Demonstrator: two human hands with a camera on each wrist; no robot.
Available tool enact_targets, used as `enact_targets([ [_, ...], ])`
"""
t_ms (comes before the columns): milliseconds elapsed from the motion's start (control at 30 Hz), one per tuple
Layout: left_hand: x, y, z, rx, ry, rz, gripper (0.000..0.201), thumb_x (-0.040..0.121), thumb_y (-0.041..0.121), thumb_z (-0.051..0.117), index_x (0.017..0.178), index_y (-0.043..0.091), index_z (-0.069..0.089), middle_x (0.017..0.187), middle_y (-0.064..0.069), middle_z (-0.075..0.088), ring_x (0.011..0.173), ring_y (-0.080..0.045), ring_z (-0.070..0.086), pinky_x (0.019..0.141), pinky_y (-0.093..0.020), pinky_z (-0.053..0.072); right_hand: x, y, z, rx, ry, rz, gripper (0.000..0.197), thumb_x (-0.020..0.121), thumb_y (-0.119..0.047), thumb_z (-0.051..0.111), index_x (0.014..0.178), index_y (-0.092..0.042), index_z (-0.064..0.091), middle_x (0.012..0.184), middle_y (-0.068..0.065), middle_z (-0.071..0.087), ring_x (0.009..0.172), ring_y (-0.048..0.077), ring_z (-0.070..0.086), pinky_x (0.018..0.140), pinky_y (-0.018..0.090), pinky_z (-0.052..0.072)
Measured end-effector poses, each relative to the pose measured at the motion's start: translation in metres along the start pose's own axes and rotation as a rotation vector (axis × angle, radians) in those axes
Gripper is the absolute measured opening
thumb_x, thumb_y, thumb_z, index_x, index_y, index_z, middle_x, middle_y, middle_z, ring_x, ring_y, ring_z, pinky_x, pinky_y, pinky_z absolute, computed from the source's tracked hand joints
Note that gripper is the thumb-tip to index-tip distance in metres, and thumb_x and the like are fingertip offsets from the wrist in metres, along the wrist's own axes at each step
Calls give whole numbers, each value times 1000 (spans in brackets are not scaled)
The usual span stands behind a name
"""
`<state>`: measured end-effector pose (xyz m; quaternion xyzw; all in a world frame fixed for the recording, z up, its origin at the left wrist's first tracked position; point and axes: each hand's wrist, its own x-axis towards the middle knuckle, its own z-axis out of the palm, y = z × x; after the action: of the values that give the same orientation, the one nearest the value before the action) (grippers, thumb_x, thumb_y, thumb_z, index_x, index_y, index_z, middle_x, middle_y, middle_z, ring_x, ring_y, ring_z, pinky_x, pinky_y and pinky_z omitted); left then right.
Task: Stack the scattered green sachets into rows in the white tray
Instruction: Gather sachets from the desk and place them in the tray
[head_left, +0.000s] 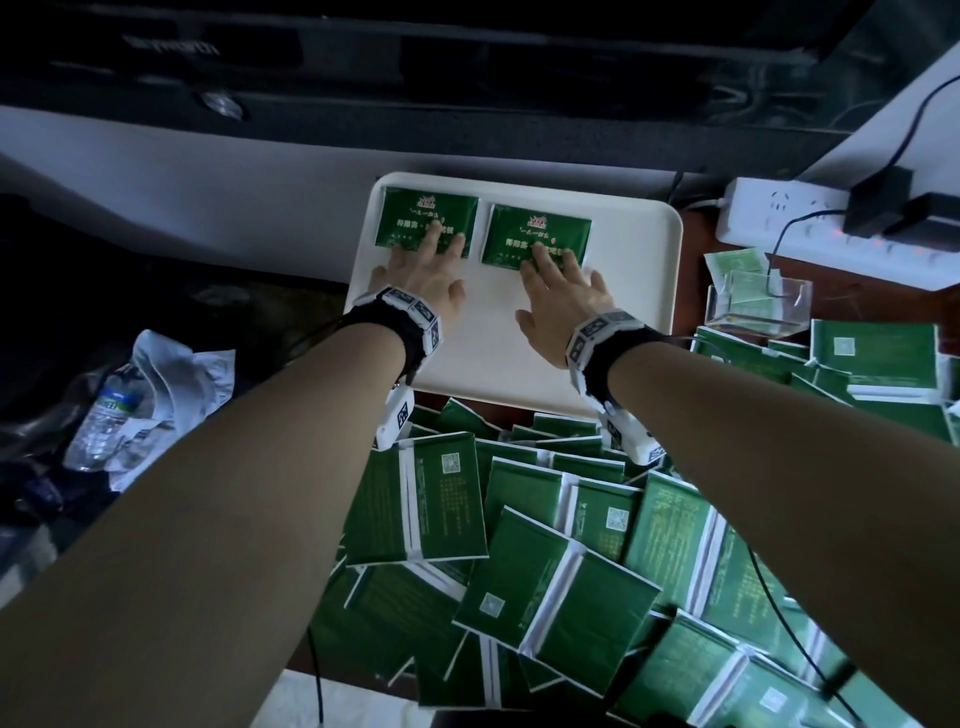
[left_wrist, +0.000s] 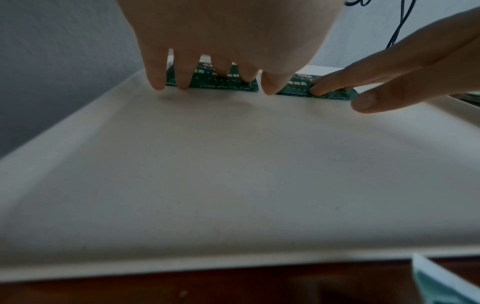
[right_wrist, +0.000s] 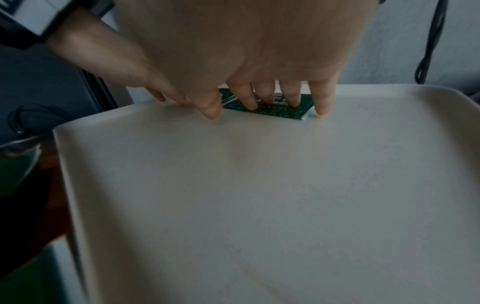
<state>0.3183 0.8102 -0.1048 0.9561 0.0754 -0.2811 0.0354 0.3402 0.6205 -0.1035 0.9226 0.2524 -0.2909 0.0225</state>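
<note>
Head view. I logged two green sachets face up in the white tray (head_left: 644, 291), side by side along its far edge: the left sachet (head_left: 428, 221) near the far-left corner, the right sachet (head_left: 537, 234) just beside it with a narrow gap between. The left hand (head_left: 415, 280) lay flat with straight fingers pressing the near edge of the left sachet; the right hand (head_left: 563, 291) did the same on the right one. Neither grip was closed around anything; both were spread and pressing. The rest of the tray was bare. The heap of loose sachets (head_left: 545, 561) covered the surface on the near side of the tray, mostly back side up, with more to the right. I judged the task barely started: one row begun, two pieces placed, the bulk left.

Left wrist view. The left-hand fingertips (left_wrist: 183, 85) sat on the near edge of the left sachet (left_wrist: 233, 85), the little finger on the tray floor (left_wrist: 233, 174). The right hand (left_wrist: 389, 78) reached in from the right onto the other sachet (left_wrist: 296, 90).

Right wrist view. Three fingertips (right_wrist: 250, 105) pressed on the right sachet (right_wrist: 275, 112); thumb and little finger touched the tray floor (right_wrist: 259, 205) either side. The sachet lay slightly skewed to the far rim.
</note>
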Motion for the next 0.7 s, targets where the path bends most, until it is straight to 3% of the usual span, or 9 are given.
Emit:
enact_targets([
  [700, 7, -3, 3, -8, 40, -3, 63, 101, 40, 33, 155, 37, -1, 164, 8, -11, 147, -39, 13, 108, -63, 32, 11, 2, -2, -3, 31, -6, 70, 102, -44, 35, 158, -18, 2, 165, 1, -13, 151, 33, -3, 120, 58, 13],
])
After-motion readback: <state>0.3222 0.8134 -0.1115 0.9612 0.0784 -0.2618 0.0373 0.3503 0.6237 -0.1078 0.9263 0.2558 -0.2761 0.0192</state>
